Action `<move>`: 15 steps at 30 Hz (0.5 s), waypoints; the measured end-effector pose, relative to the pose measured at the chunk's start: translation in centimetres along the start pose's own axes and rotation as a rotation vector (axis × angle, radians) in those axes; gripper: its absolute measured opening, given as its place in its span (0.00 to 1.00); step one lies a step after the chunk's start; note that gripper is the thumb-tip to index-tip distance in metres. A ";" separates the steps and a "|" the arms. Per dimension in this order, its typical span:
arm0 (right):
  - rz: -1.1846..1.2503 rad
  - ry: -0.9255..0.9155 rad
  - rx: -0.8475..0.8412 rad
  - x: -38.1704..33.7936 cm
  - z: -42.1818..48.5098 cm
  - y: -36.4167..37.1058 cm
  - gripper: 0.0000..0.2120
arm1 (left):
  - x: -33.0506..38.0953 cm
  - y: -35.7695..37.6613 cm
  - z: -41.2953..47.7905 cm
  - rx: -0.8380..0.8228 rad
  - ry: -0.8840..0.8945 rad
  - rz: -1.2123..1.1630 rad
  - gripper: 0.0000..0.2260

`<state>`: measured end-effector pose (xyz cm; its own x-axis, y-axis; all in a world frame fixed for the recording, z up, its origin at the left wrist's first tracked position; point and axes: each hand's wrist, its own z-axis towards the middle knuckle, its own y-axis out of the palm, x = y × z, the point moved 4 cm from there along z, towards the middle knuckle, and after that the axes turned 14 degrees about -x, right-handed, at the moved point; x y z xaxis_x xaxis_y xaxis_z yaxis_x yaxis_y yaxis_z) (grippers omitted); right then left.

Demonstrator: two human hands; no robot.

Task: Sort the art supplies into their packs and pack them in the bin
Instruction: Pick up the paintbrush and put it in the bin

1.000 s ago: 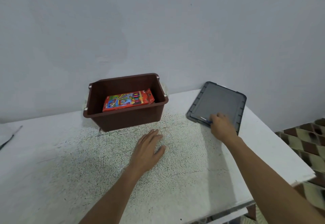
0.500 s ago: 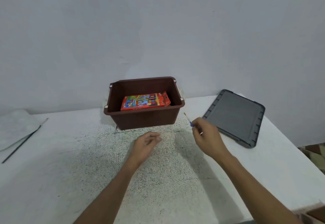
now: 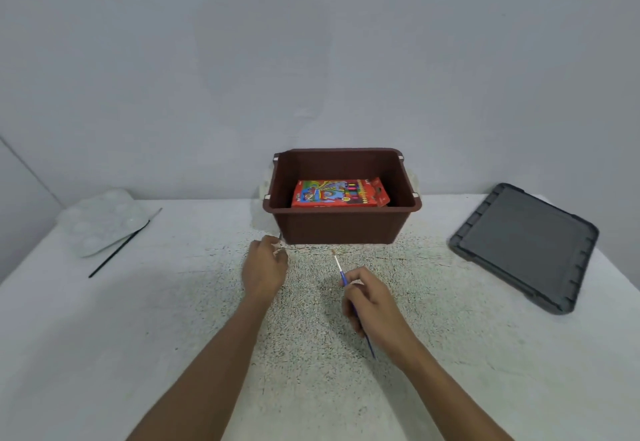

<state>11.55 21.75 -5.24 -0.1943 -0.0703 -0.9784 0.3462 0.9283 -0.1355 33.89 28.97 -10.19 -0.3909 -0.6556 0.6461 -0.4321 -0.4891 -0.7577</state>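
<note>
Grey lid [image 3: 523, 246] right of bin [image 3: 341, 229] | palette [image 3: 100, 222], black brush [image 3: 119, 249] left

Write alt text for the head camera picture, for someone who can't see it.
A person's right hand holds a blue paintbrush over a white table, the left hand near a brown bin holding a red pack. A grey lid lies to the right; a white palette and a black brush lie to the left.
</note>
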 end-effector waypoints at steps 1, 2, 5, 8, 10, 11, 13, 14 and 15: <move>0.011 0.000 -0.003 -0.1 0.1 0.3 0.07 | 0.0 0.0 0.4 -0.016 -0.020 0.017 0.15; 0.021 -0.001 -0.003 -0.2 0.3 0.5 0.07 | 0.1 -0.1 0.7 -0.025 -0.036 0.033 0.15; 0.047 0.003 0.008 -0.3 0.4 0.9 0.07 | 0.4 -0.2 1.1 -0.012 -0.087 0.089 0.15; 0.064 0.016 0.014 -0.1 0.2 1.0 0.07 | 0.2 -0.3 1.3 0.023 -0.103 0.120 0.12; 0.083 0.027 0.017 0.2 0.0 1.2 0.07 | -0.1 -0.2 1.3 0.043 -0.115 0.113 0.09; 0.086 0.028 0.019 0.4 -0.1 1.2 0.07 | -0.2 -0.3 1.3 0.055 -0.121 0.099 0.08; 0.086 0.034 0.028 0.8 -0.1 1.3 0.08 | -0.3 -0.3 1.0 0.074 -0.129 0.058 0.07; 0.087 0.039 0.034 1.0 -0.1 1.3 0.08 | -0.3 -0.3 0.7 0.090 -0.125 0.031 0.06; 0.088 0.042 0.040 1.0 -0.1 1.3 0.08 | -0.2 -0.5 0.2 0.113 -0.118 0.008 0.06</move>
<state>11.71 22.90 -6.43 -0.1993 0.0272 -0.9796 0.3996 0.9150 -0.0559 34.40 29.23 -9.93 -0.2926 -0.7193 0.6301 -0.3324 -0.5413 -0.7723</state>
